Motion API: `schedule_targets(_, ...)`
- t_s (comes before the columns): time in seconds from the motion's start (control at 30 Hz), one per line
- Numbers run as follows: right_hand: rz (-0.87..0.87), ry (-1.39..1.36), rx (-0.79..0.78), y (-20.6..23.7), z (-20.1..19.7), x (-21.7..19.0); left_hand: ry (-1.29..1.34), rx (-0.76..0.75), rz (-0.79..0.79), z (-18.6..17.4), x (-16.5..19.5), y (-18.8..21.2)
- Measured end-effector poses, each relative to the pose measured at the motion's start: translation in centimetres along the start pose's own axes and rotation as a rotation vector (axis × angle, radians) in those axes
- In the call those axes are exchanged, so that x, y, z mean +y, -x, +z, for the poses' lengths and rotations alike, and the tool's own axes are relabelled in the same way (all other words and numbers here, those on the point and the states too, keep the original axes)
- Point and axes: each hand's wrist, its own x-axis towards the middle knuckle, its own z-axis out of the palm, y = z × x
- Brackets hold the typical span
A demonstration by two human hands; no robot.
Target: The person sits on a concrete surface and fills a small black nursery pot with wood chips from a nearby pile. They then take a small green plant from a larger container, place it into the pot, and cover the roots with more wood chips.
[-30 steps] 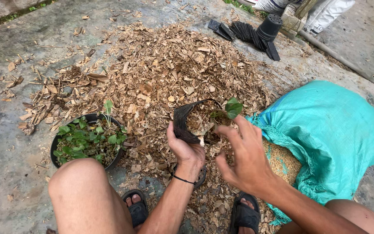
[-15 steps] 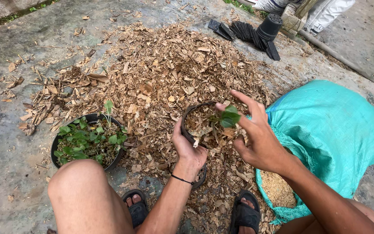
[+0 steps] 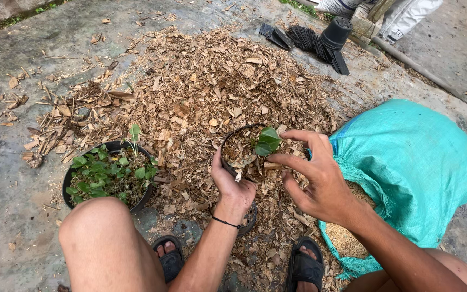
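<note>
At lower left a black tray of seedlings (image 3: 108,176) sits on the concrete. At centre, the left hand (image 3: 234,186) grips a small black pot (image 3: 242,151) from below, upright and filled with brown chips. Just right, the right hand (image 3: 314,176) pinches the green seedling (image 3: 268,141) standing in it, beside the teal sack (image 3: 412,167).
</note>
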Motion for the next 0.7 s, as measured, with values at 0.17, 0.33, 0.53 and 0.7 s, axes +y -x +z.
schedule_targets(0.17,-0.017,0.026,0.030,-0.2,0.1,0.0,-0.030,-0.013,0.004,0.3,0.2,0.3)
schedule_targets(0.33,-0.009,0.001,0.077,-0.2,-0.3,-0.1,-0.031,0.010,0.004,0.5,0.5,0.6)
schedule_targets(0.53,0.115,-0.099,0.099,-0.2,-1.6,0.5,-0.039,0.143,0.007,-0.1,0.2,-0.5)
schedule_targets(0.7,0.042,-0.051,0.046,-0.3,-1.0,0.6,-0.008,-0.062,0.015,-0.6,-0.5,-0.6)
